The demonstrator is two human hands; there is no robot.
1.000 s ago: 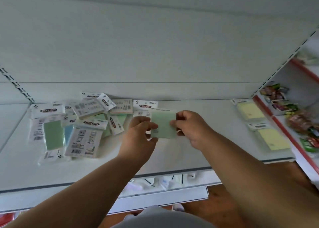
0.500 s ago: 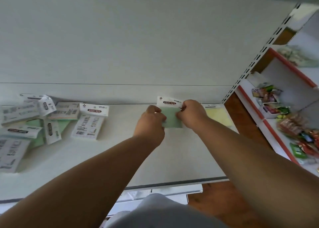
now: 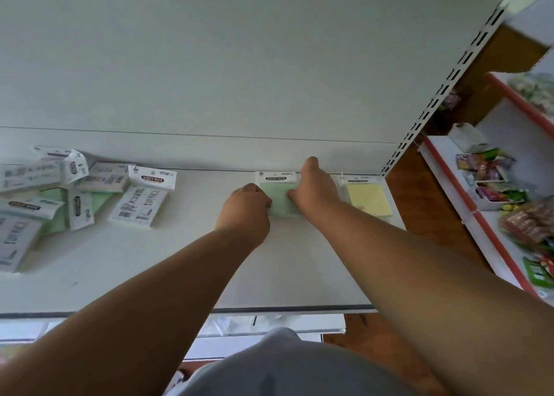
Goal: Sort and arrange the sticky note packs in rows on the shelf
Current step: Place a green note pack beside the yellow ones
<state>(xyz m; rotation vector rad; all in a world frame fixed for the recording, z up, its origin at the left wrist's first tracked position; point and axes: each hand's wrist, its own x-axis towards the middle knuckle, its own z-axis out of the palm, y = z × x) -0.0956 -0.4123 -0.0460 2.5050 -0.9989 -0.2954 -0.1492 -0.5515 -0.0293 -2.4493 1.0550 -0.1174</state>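
Gripping the green sticky note pack [image 3: 280,199] at the shelf [image 3: 186,263] back, both hands flank it: left [image 3: 245,206], right [image 3: 314,191].

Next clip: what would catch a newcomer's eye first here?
Two bare arms reach to the back of the white shelf, where the left hand and right hand grip a green sticky note pack lying flat. A yellow pack lies just right of it, and a jumbled pile of packs sits far left.
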